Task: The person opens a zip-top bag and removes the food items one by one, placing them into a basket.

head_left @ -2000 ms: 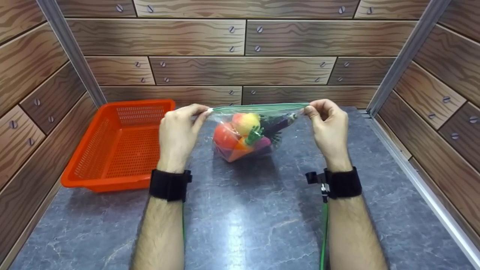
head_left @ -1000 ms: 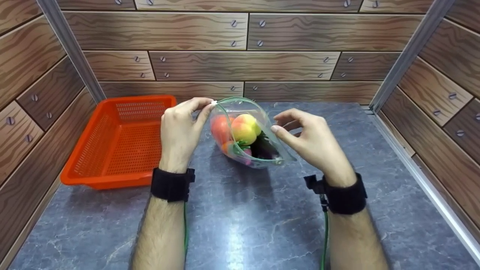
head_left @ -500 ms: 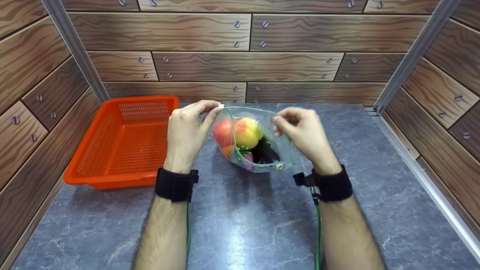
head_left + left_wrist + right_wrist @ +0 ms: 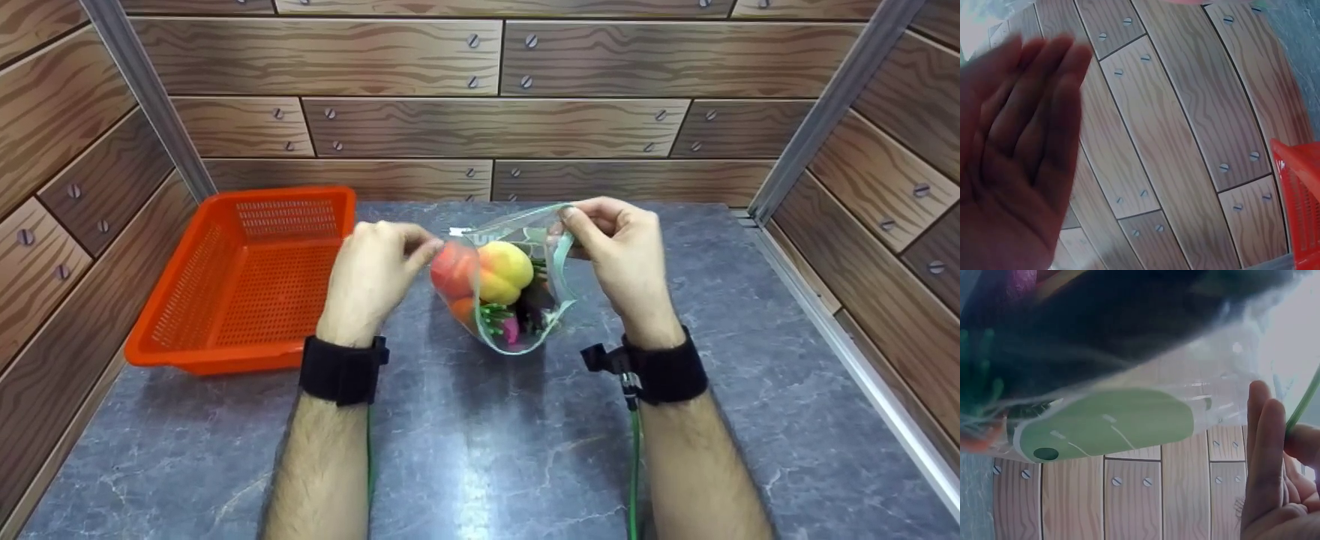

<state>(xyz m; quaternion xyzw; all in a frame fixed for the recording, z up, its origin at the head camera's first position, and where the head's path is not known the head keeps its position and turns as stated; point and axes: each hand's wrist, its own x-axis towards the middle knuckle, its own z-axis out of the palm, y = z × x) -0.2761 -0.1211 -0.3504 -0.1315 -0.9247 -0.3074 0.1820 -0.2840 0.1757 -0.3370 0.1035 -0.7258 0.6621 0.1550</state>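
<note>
A clear zip bag (image 4: pixel 517 349) with a green-edged mouth stands gaping on the table. Through the plastic show a red tomato-like piece (image 4: pixel 452 271), a yellow-red fruit (image 4: pixel 504 271), a carrot with green leaves (image 4: pixel 463 309), a small magenta piece (image 4: pixel 511 328) and a dark eggplant (image 4: pixel 534 300). My right hand (image 4: pixel 626 247) pinches the bag's rim at its far right corner; the green edge runs out from between thumb and finger in the right wrist view. Just left of the bag's white slider (image 4: pixel 459 232), my left hand (image 4: pixel 375 270) holds nothing, its fingers (image 4: pixel 1061 84) loosely bent.
An orange plastic basket (image 4: pixel 225 360) stands left of my left hand, with bare mesh inside. Wood-patterned walls (image 4: pixel 405 127) enclose the grey marbled table (image 4: pixel 480 450) at the back and sides. A green cable (image 4: pixel 636 472) hangs from the right wrist strap.
My left hand has let go of the bag's slider corner. The right hand let go of its corner, then took hold of the rim again. The bag's mouth has gone from stretched flat to wide.
</note>
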